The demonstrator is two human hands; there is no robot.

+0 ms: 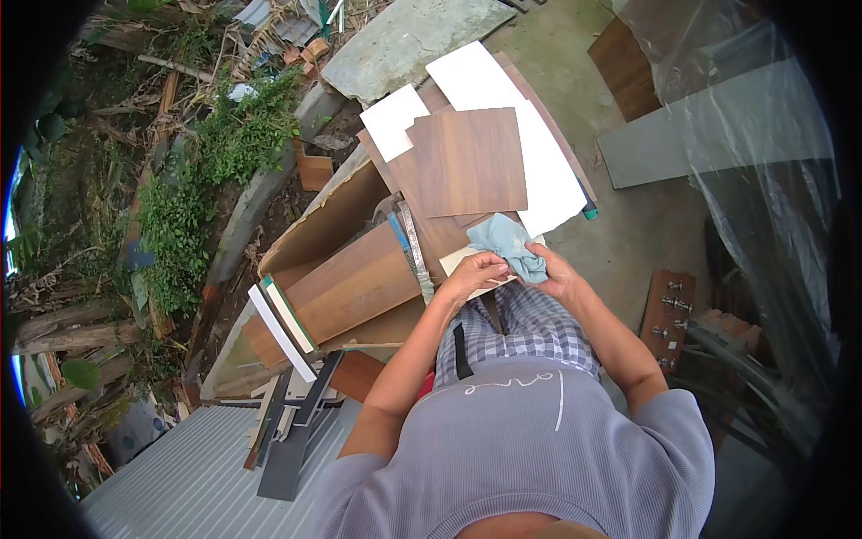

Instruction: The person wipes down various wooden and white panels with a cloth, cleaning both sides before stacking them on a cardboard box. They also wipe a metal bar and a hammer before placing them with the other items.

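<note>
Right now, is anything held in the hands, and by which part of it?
Yes, a light blue cloth: the right hand grips its bunched right side. The left hand has fingertips at its lower left edge; whether they pinch it is unclear.

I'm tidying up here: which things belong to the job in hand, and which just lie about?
Probably in use:
blue cloth
pale board by it

Apparently just lying about:
brick pieces
stone slab
dark grey strip
brown board with fittings

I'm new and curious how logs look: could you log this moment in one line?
right hand: holds blue cloth | left hand: at cloth's edge, grip unclear | beyond: brown board, white board
</note>
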